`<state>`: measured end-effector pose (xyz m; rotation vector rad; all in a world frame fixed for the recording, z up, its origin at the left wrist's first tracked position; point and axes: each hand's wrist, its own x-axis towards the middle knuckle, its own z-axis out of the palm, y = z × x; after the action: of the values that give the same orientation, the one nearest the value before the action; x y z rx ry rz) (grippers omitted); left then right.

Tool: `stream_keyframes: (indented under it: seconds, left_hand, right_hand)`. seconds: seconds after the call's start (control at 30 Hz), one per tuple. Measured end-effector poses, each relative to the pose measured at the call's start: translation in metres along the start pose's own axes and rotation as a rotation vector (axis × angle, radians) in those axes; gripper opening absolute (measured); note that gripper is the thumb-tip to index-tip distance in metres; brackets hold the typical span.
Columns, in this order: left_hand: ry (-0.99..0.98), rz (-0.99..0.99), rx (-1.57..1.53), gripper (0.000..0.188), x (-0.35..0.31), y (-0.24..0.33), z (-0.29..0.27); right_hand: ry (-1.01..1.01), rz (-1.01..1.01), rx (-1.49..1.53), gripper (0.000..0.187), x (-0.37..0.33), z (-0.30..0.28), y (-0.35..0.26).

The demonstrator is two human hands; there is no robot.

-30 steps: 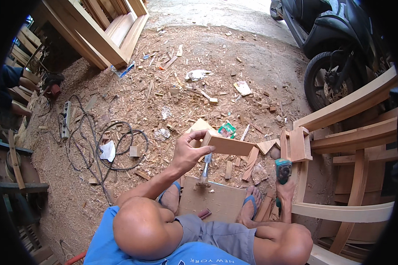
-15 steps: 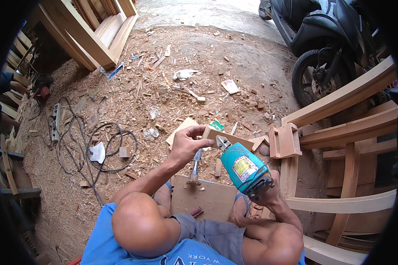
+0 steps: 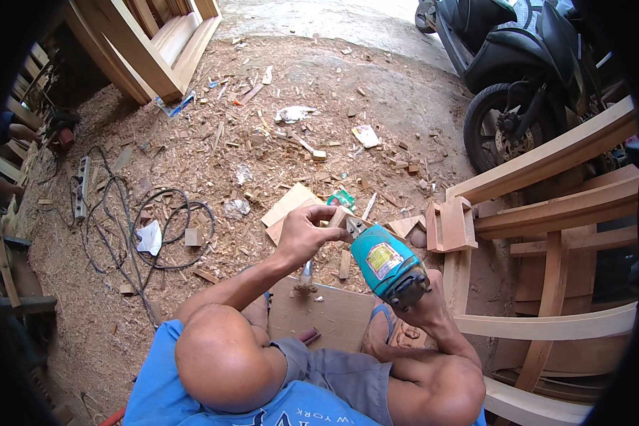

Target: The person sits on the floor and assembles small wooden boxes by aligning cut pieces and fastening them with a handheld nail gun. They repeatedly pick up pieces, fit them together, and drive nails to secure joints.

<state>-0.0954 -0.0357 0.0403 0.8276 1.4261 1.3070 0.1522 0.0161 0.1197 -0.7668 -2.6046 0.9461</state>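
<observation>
My left hand (image 3: 309,233) pinches a small wooden block (image 3: 343,216) between thumb and fingers, held above the ground. The metal nose of a teal nail gun (image 3: 385,263) with a black end cap meets the block next to my left fingertips. My right hand (image 3: 424,295) is wrapped round the tool's grip, mostly hidden behind its body. Below my hands a flat board (image 3: 319,310) lies between my feet, and a slim shiny thing (image 3: 307,275) stands at its far edge, its kind unclear. A dark red cylindrical piece (image 3: 309,336) rests on the board's near part.
Wood shavings and offcuts cover the ground. Black cable (image 3: 170,266) lies coiled at the left beside a power strip (image 3: 82,188). Curved wooden frames (image 3: 547,326) stand close on my right, with a motorbike (image 3: 515,106) beyond. More wooden frames (image 3: 167,82) stand at the far left.
The wooden block has turned, so its broad face shows less. The nail gun has shifted slightly left and tilted with it. Both hands keep their hold.
</observation>
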Motion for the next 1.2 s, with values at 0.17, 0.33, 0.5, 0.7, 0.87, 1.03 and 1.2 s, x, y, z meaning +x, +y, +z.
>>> stream_keyframes:
  seconds: [0.17, 0.33, 0.5, 0.7, 0.87, 1.03, 1.2]
  left_hand:
    - [0.043, 0.013, -0.038, 0.046, 0.003, -0.005, -0.001]
    - [0.067, -0.044, -0.176, 0.047, 0.011, -0.013, -0.01]
    - [0.126, -0.156, -0.338, 0.048, 0.018, -0.02, -0.018]
    - [0.183, -0.281, -0.396, 0.048, 0.015, -0.03, -0.018]
    - [0.154, -0.384, -0.459, 0.049, 0.012, -0.043, -0.024]
    - [0.056, -0.346, -0.458, 0.032, 0.012, -0.058, -0.024]
    - [0.048, -0.233, -0.401, 0.022, 0.015, -0.068, -0.021]
  right_hand:
    - [0.02, -0.01, -0.028, 0.026, -0.009, 0.0, -0.001]
    - [0.109, -0.019, -0.088, 0.019, -0.029, 0.001, 0.011]
    - [0.214, -0.048, -0.14, 0.013, -0.039, 0.005, 0.027]
    - [0.212, 0.033, -0.059, 0.011, -0.043, 0.011, 0.029]
    - [0.145, 0.077, 0.016, 0.008, -0.041, 0.013, 0.025]
    - [0.111, 0.078, 0.077, 0.005, -0.033, 0.02, 0.023]
    - [0.081, 0.083, 0.018, 0.005, -0.024, 0.024, 0.02]
